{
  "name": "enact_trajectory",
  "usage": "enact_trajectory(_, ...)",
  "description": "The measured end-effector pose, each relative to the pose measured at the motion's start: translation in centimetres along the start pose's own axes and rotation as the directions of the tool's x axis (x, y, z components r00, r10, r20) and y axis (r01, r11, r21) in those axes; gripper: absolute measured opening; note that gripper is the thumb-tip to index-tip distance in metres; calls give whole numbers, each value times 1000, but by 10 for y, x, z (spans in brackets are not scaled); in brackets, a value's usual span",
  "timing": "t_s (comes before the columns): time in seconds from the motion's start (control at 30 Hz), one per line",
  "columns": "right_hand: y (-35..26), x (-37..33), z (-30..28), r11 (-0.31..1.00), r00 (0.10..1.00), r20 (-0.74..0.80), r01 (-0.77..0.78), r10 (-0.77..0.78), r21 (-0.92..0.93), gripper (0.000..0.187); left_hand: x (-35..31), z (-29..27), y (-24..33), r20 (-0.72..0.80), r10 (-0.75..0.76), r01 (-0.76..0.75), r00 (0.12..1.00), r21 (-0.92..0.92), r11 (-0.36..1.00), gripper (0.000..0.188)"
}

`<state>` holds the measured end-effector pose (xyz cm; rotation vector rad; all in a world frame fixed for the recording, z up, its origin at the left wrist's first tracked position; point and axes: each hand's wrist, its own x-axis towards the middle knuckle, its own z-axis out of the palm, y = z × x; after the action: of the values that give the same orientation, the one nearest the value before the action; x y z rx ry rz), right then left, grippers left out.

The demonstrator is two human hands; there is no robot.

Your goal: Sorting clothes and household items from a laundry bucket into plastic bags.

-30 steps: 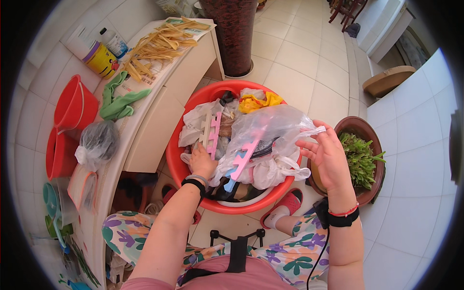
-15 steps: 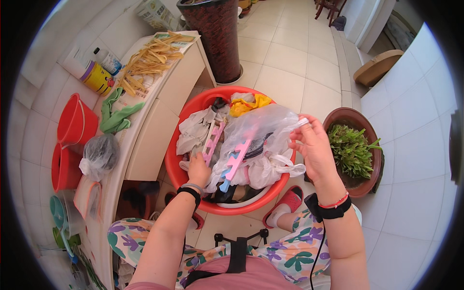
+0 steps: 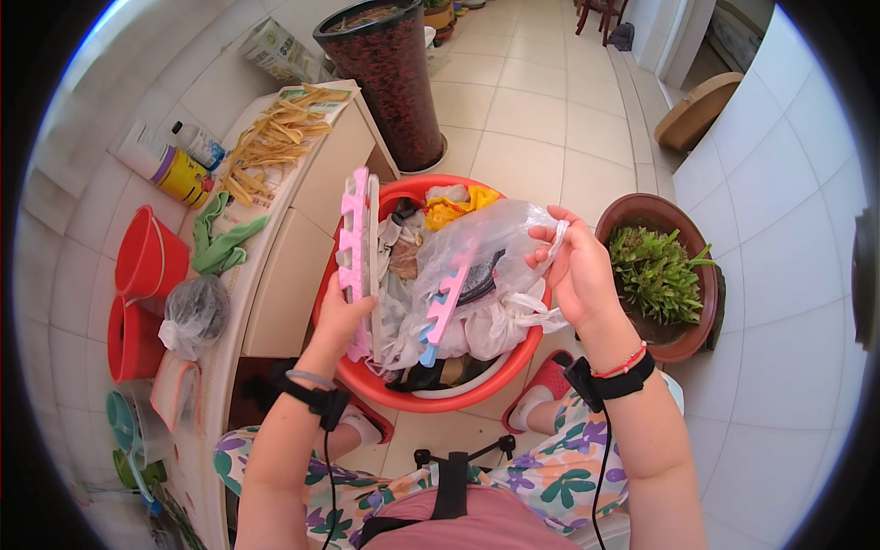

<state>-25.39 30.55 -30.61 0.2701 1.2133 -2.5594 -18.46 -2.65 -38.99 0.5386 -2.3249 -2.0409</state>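
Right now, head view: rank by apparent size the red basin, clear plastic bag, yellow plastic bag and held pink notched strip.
1. Red basin
2. Clear plastic bag
3. Unranked: held pink notched strip and yellow plastic bag; strip longer but narrow, seemingly nearer the camera.

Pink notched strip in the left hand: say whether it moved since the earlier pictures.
Yes: the pink notched strip has shifted left against the red tub, toward its rim.

Reaching up with the bare left arm (image 3: 275, 458) from 7 o'clock, and gripping with the left hand (image 3: 341, 321) at 8 o'clock, thumb (image 3: 365, 306) poking toward 3. Reaching in with the bare right arm (image 3: 655, 458) from 5 o'clock, and lifting the right hand (image 3: 587, 280) at 3 o'clock, fingers (image 3: 576, 234) bent toward 10.
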Motion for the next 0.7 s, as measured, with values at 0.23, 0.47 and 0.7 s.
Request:
enact_trajectory(0.23,-1,-9,15,960,979,-123,131,-166,-246,39,-66,21,87,432,-68,-27,899,210,977,64)
enact_trajectory(0.47,3,-17,21,867,979,44,195,-197,-459,46,-59,33,54,556,-266,-91,788,532,842,71)
enact_trajectory(0.7,4,-25,24,828,981,187,145,-50,-541,48,-23,79,54,401,-196,-38,895,506,862,78)
